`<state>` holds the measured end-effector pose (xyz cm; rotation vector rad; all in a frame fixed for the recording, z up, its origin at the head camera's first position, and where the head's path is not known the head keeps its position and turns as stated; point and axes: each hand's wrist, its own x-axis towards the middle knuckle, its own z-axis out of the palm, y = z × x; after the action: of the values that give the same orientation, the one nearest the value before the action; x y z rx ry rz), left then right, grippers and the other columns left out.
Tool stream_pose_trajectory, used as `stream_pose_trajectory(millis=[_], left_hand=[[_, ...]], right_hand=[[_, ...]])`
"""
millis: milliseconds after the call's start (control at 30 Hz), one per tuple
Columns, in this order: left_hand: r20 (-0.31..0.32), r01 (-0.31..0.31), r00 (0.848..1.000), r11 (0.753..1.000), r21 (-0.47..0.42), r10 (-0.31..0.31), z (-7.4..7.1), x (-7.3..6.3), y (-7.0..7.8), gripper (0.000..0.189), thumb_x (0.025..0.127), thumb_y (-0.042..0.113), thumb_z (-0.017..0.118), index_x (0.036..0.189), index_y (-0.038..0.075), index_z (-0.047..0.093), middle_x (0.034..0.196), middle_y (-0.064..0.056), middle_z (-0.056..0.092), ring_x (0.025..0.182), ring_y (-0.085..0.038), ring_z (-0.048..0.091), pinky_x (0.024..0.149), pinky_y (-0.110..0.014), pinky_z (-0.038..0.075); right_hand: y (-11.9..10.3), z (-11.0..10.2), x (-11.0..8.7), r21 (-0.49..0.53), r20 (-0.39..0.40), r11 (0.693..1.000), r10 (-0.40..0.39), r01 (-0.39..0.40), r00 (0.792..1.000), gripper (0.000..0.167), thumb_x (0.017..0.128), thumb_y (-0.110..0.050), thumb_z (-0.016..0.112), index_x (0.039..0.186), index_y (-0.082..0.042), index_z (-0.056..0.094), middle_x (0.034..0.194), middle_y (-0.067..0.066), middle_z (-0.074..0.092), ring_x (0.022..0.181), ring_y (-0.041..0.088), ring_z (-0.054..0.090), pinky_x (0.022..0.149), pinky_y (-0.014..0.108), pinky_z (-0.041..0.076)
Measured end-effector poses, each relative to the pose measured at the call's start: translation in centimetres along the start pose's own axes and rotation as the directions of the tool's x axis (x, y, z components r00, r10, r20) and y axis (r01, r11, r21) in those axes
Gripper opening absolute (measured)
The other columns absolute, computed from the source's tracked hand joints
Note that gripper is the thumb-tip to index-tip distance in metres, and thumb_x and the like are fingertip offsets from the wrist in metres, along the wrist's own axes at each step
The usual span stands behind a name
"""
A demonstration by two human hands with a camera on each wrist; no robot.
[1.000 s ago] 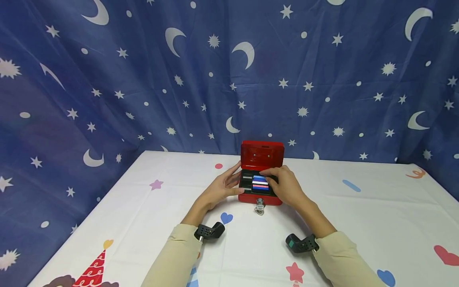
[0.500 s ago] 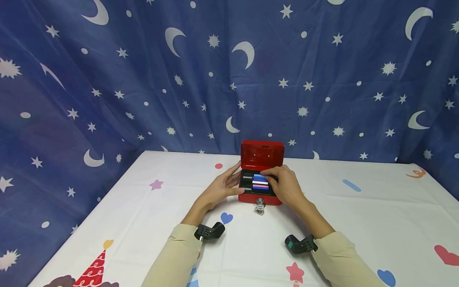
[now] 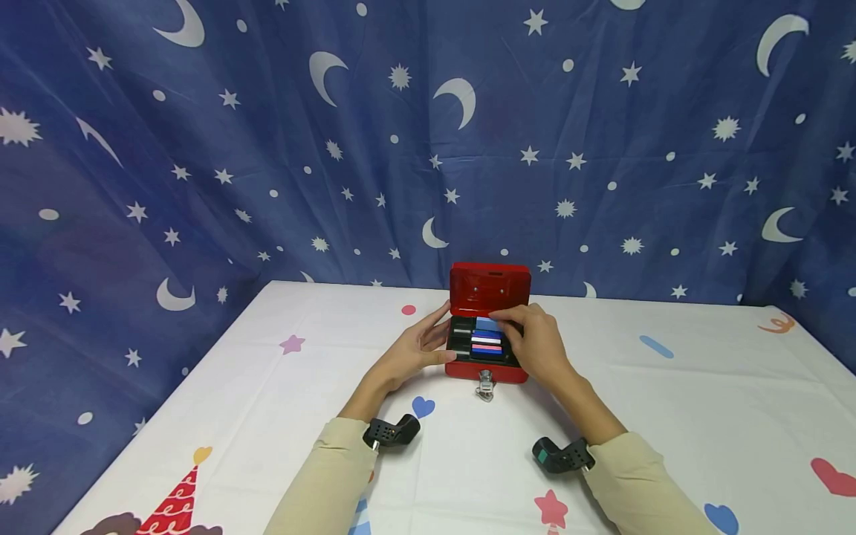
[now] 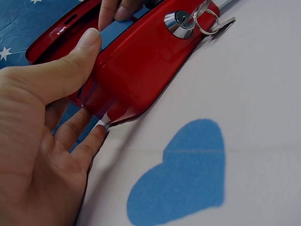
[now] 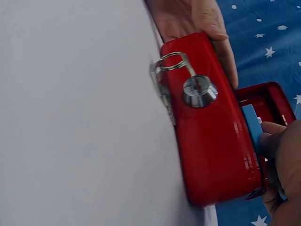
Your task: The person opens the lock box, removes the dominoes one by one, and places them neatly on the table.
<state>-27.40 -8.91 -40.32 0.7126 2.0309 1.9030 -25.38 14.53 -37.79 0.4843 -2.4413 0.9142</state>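
Observation:
A small red cash box stands on the table with its lid raised; a black tray with compartments shows inside. My left hand holds the box at its left side, thumb on the front top edge and fingers along the side wall. Between thumb and fingers, my right hand pinches a flat light blue piece at the rear of the tray's middle compartment. Several coloured strips, blue, white and pink, lie in front of it. The right part of the tray is hidden by my right hand.
A round lock with keys on a ring juts from the box front. The white tablecloth has printed shapes. A blue curtain with moons and stars hangs behind the table.
The light blue piece, held in my right hand, has risen a little and shows more of its face behind the other strips. My left hand and the box have stayed put.

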Motion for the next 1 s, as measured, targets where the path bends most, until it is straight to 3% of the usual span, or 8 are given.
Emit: stream_pose_trajectory(millis=[267, 600, 1000], left_hand=[[0.006, -0.005, 1.000, 1.000, -0.003, 0.005, 0.1, 0.0, -0.2, 0.089, 0.082, 0.001, 0.073, 0.153, 0.025, 0.025, 0.153, -0.003, 0.030, 0.137, -0.020, 0.034, 0.107, -0.032, 0.034], [0.008, -0.005, 1.000, 1.000, -0.011, 0.005, 0.3, 0.0, -0.2, 0.089, 0.082, 0.000, 0.072, 0.153, 0.023, 0.024, 0.153, -0.003, 0.029, 0.137, -0.020, 0.033, 0.108, -0.032, 0.033], [0.008, -0.020, 1.000, 1.000, -0.002, 0.020, 0.1, 0.1, 0.0, 0.090, 0.082, 0.000, 0.072, 0.153, 0.026, 0.024, 0.153, -0.004, 0.029, 0.137, -0.021, 0.033, 0.108, -0.035, 0.033]], right_hand=[[-0.1, -1.2, 0.2, -0.003, -0.031, 1.000, -0.020, 0.020, 0.999, 0.022, 0.087, 0.000, 0.067, 0.107, -0.007, 0.074, 0.102, 0.011, 0.070, 0.084, 0.024, 0.054, 0.069, 0.038, 0.050], [0.3, -3.5, 0.3, -0.034, -0.054, 0.994, -0.103, 0.102, 0.993, 0.024, 0.085, 0.004, 0.068, 0.105, -0.006, 0.074, 0.095, 0.009, 0.071, 0.075, 0.021, 0.050, 0.058, 0.032, 0.043], [1.9, -5.8, 0.0, -0.083, -0.041, 0.996, -0.038, 0.035, 0.998, 0.025, 0.087, 0.002, 0.066, 0.108, -0.008, 0.074, 0.090, 0.010, 0.070, 0.069, 0.019, 0.045, 0.054, 0.031, 0.040]])
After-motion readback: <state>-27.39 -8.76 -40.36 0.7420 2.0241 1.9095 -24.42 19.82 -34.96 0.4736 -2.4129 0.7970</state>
